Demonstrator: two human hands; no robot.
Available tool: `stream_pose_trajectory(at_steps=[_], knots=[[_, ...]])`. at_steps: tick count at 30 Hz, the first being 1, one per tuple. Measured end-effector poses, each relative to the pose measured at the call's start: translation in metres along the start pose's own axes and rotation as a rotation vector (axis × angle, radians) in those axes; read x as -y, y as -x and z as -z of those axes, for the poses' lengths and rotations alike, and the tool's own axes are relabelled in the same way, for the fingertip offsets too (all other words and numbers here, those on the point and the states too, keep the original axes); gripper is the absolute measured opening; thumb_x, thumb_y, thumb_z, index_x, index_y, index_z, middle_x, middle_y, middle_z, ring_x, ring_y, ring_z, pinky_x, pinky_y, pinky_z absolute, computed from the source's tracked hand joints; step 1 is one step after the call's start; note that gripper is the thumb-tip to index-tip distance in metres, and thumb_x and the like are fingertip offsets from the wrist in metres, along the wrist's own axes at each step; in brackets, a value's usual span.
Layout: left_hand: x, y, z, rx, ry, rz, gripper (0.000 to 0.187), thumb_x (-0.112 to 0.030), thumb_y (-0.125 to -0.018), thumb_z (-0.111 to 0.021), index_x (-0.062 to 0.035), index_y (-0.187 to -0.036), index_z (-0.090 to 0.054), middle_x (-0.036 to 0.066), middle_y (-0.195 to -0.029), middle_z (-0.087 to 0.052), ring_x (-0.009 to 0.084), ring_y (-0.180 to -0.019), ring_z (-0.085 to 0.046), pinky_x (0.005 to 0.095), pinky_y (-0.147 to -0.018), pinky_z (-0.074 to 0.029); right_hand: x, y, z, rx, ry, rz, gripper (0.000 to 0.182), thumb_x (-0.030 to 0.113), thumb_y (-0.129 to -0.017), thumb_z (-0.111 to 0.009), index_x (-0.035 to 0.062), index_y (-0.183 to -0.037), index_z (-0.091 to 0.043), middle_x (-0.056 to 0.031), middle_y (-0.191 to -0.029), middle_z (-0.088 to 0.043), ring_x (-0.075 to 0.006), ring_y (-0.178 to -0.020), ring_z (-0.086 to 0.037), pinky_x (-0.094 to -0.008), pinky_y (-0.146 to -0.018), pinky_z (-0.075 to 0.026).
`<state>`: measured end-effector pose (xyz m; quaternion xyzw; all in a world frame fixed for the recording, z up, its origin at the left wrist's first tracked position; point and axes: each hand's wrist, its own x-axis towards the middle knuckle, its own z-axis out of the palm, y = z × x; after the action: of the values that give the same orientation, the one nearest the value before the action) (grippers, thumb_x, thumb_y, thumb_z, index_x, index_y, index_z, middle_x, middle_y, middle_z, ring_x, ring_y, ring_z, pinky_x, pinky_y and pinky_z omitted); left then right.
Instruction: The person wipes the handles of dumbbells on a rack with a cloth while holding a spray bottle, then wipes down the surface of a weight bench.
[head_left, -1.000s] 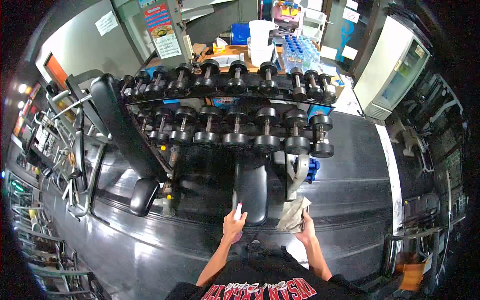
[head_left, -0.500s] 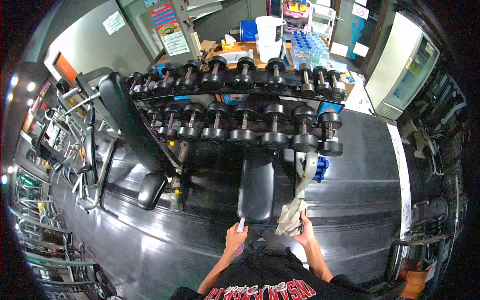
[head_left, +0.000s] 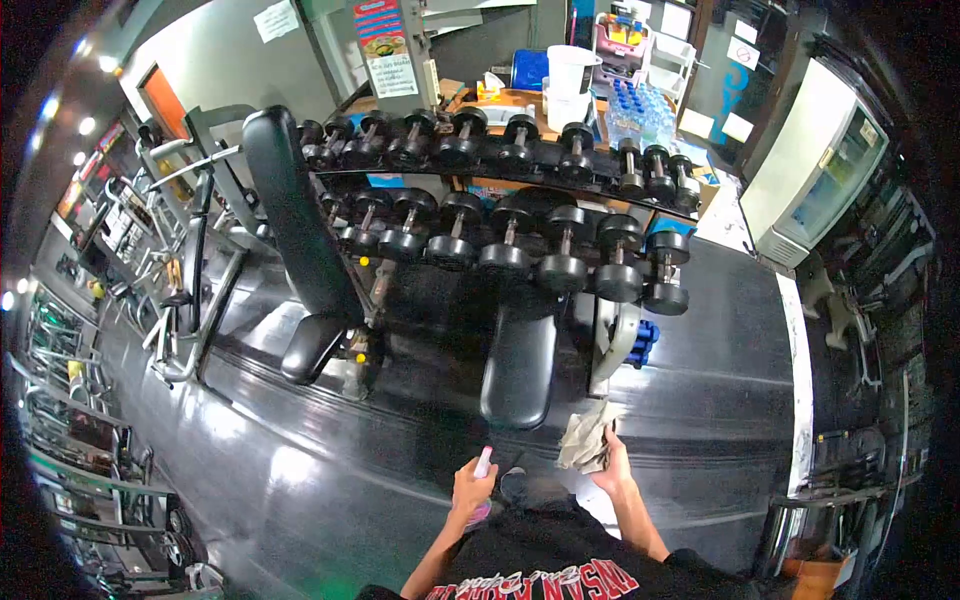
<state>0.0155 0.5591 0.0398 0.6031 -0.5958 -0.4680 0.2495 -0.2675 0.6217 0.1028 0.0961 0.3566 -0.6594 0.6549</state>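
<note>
My left hand (head_left: 474,486) is closed around a spray bottle with a pale pink and white nozzle (head_left: 484,462); most of its pinkish body is hidden by the fingers. In my right hand (head_left: 617,467) is a crumpled beige-grey cloth (head_left: 586,441), gripped at its right side and hanging loosely. Both hands are held in front of my body, apart from each other. Just beyond them lies the padded end of a flat black bench (head_left: 519,375). Past that stands a two-tier rack with rows of black dumbbells (head_left: 562,258).
An upright padded bench (head_left: 300,220) stands at the left. Blue dumbbells (head_left: 645,343) rest near the grey rack leg (head_left: 612,345). Behind the rack are a white bucket (head_left: 570,85) and water bottles (head_left: 640,112). A glass-door fridge (head_left: 825,150) is at the right.
My view has turned slightly left, so the rack and upright bench sit further right in the picture. The flat bench's end is a little farther from my hands. Both hands keep their holds.
</note>
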Motion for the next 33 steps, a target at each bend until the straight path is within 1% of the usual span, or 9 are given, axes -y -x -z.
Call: stream_pose_trajectory(at_steps=[1,5,8,15,20,21,24,27,33], knots=[[-0.012,0.010,0.005,-0.027,0.080,-0.011,0.018,-0.018,-0.083,-0.069,-0.0025,-0.077,-0.062,0.004,-0.056,-0.058,0.0120,-0.048,-0.059,0.0297,-0.046,-0.047,-0.005,0.009,-0.002,0.035,-0.008,-0.021,0.046,0.041,-0.100,-0.041,0.0091,-0.130,-0.051,-0.0098,-0.128,-0.059,-0.0282,-0.116,-0.056,-0.0469,-0.102,-0.041],[-0.036,0.044,0.024,0.008,0.311,0.023,0.011,-0.013,-0.084,-0.069,-0.0043,-0.082,-0.062,0.000,-0.058,-0.055,0.0079,-0.047,-0.054,0.0253,-0.045,-0.045,-0.024,0.030,0.003,0.029,-0.021,-0.041,0.042,0.038,-0.098,-0.047,0.0085,-0.128,-0.053,-0.0085,-0.125,-0.061,-0.0268,-0.114,-0.057,-0.0462,-0.102,-0.041],[-0.036,0.060,0.034,-0.017,0.272,-0.192,0.013,-0.009,-0.082,-0.071,-0.0051,-0.089,-0.061,-0.001,-0.065,-0.056,0.0078,-0.050,-0.054,0.0247,-0.046,-0.045,-0.035,0.047,-0.010,0.062,-0.022,-0.022,0.041,0.038,-0.098,-0.047,0.0092,-0.126,-0.054,-0.0078,-0.125,-0.061,-0.0266,-0.113,-0.058,-0.0458,-0.102,-0.041],[-0.073,0.078,0.062,0.050,0.449,-0.118,0.019,-0.010,-0.079,-0.073,-0.0025,-0.093,-0.061,0.002,-0.083,-0.055,0.0100,-0.062,-0.055,0.0261,-0.055,-0.045,-0.060,0.054,-0.012,0.034,-0.059,-0.032,0.046,0.043,-0.099,-0.041,0.0098,-0.127,-0.055,-0.0079,-0.127,-0.060,-0.0274,-0.117,-0.055,-0.0460,-0.104,-0.038],[-0.080,0.065,0.066,-0.020,0.510,-0.330,0.027,-0.002,-0.074,-0.069,-0.0025,-0.099,-0.059,0.003,-0.097,-0.050,0.0098,-0.067,-0.053,0.0251,-0.061,-0.046,-0.066,0.048,-0.026,0.033,-0.072,-0.039,0.046,0.047,-0.097,-0.044,0.0125,-0.125,-0.056,-0.0077,-0.127,-0.059,-0.0288,-0.117,-0.054,-0.0481,-0.105,-0.036],[-0.083,0.058,0.072,0.004,0.335,-0.471,0.046,0.006,-0.077,-0.062,-0.0049,-0.119,-0.045,0.006,-0.102,-0.052,0.0079,-0.059,-0.054,0.0238,-0.056,-0.050,-0.065,0.047,-0.034,0.081,-0.087,-0.032,0.048,0.049,-0.097,-0.043,0.0125,-0.126,-0.055,-0.0086,-0.129,-0.058,-0.0301,-0.119,-0.053,-0.0494,-0.105,-0.036],[-0.100,0.052,0.073,0.043,0.636,-0.274,0.040,0.001,-0.074,-0.061,-0.0012,-0.113,-0.052,0.005,-0.099,-0.049,0.0107,-0.074,-0.052,0.0249,-0.066,-0.046,-0.056,0.034,-0.050,0.138,-0.095,-0.020,0.048,0.049,-0.095,-0.046,0.0127,-0.126,-0.054,-0.0095,-0.129,-0.058,-0.0306,-0.119,-0.053,-0.0502,-0.105,-0.036],[-0.107,0.024,0.065,0.021,0.546,-0.337,0.042,0.002,-0.075,-0.058,0.0002,-0.116,-0.049,0.006,-0.099,-0.049,0.0115,-0.080,-0.053,0.0242,-0.068,-0.046,-0.050,-0.004,-0.039,0.074,-0.144,-0.053,0.045,0.038,-0.090,-0.060,0.0117,-0.126,-0.055,-0.0080,-0.124,-0.061,-0.0287,-0.116,-0.056,-0.0478,-0.104,-0.038],[-0.121,-0.057,0.031,0.002,0.456,-0.388,0.028,0.003,-0.076,-0.057,0.0000,-0.104,-0.053,0.008,-0.095,-0.050,0.0170,-0.081,-0.054,0.0282,-0.069,-0.046,-0.013,-0.067,-0.041,-0.094,-0.090,-0.017,0.045,0.036,-0.090,-0.061,0.0113,-0.126,-0.054,-0.0070,-0.124,-0.061,-0.0279,-0.114,-0.056,-0.0457,-0.104,-0.038]])
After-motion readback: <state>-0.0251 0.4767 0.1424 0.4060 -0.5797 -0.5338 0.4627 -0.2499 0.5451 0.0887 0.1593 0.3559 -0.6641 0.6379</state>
